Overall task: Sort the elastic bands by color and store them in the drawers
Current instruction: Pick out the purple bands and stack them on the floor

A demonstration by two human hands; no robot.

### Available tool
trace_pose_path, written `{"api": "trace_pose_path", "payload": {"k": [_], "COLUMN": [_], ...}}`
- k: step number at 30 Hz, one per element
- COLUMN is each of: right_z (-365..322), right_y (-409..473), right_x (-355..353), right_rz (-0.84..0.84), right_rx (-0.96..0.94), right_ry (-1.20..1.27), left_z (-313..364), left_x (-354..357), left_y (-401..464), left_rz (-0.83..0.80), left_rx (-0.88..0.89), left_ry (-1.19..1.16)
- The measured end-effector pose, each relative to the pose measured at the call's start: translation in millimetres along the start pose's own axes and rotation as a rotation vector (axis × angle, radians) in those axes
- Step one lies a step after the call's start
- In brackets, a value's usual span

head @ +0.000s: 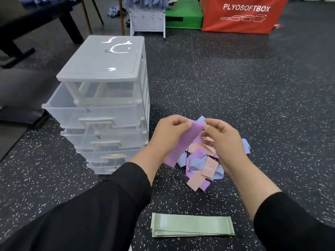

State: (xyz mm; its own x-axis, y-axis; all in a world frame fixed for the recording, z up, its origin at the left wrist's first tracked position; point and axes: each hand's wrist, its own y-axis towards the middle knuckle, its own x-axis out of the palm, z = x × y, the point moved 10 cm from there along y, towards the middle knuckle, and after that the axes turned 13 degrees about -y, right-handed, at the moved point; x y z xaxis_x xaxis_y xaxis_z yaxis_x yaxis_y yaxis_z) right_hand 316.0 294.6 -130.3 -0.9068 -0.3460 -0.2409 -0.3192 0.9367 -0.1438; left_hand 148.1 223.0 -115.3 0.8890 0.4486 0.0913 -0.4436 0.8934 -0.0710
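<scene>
A purple elastic band [183,142] hangs stretched between both hands above the floor. My left hand [168,133] pinches its upper left edge, and my right hand [223,140] pinches its upper right corner. Under the hands lies a mixed pile of purple, pink and blue bands [203,167]. A flat stack of green bands [192,224] lies nearer me on the floor. The clear plastic drawer unit [101,105] stands to the left, its top drawer [72,109] pulled out and the lower drawers slightly out.
The floor is black speckled rubber. Behind stand a white pegboard rack [147,20], a green block [183,17] and a red "PLYOSOFTBOX" block [243,15]. A dark bench [36,19] occupies the back left.
</scene>
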Motion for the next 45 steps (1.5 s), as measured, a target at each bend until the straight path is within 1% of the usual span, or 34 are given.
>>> {"api": "trace_pose_path", "payload": {"k": [2,4,7,10,12,14,16,18,20,22,24,25,27,29,33,37,40,45], "right_z": [-2,-8,-18,-22,-21,-23,-24,-23,-22,-23,-23,-22,-11,8,66,123,152,179], "right_y": [-1,-5,-10,-8,-6,-6,-6,-5,-6,-6,-6,-5,1,8,16,20,29,55], "right_x": [-1,3,12,7,6,5,3,1,0,0,1,1,-4,-11,-30,-42,-41,-28], "right_rz": [-0.013,-0.060,-0.135,-0.075,-0.069,-0.075,-0.070,-0.066,-0.062,-0.064,-0.077,-0.077,-0.055,-0.038,-0.018,-0.052,-0.102,-0.196], "right_rx": [-0.028,-0.069,-0.136,-0.153,-0.131,-0.119,-0.115,-0.106,-0.100,-0.107,-0.120,-0.120,-0.094,-0.036,0.092,0.161,0.160,0.112], "right_ry": [-0.069,-0.120,-0.132,-0.185,-0.169,-0.136,-0.121,-0.107,-0.088,-0.084,-0.094,-0.103,-0.133,-0.179,-0.320,-0.506,-0.647,-0.842], "left_z": [3,4,4,5,-1,-5,-3,0,3,4,2,1,-2,-10,-36,-70,-96,-125], "left_x": [-1,1,5,7,9,13,16,17,19,24,28,25,12,1,-12,-18,-20,-17], "left_y": [1,2,2,1,2,2,3,4,6,8,8,9,10,11,5,-1,0,8], "left_rz": [0.007,0.000,-0.023,-0.011,-0.013,-0.044,-0.086,-0.080,-0.068,-0.090,-0.119,-0.097,-0.004,0.053,0.084,0.117,0.132,0.147], "left_rx": [0.008,0.000,-0.019,-0.037,-0.074,-0.101,-0.075,-0.050,-0.041,-0.055,-0.052,-0.042,-0.025,-0.028,-0.084,-0.171,-0.225,-0.276], "left_ry": [-0.025,-0.074,-0.143,-0.179,-0.220,-0.195,-0.129,-0.121,-0.175,-0.199,-0.140,-0.116,-0.093,-0.062,0.039,0.142,0.135,0.160]}}
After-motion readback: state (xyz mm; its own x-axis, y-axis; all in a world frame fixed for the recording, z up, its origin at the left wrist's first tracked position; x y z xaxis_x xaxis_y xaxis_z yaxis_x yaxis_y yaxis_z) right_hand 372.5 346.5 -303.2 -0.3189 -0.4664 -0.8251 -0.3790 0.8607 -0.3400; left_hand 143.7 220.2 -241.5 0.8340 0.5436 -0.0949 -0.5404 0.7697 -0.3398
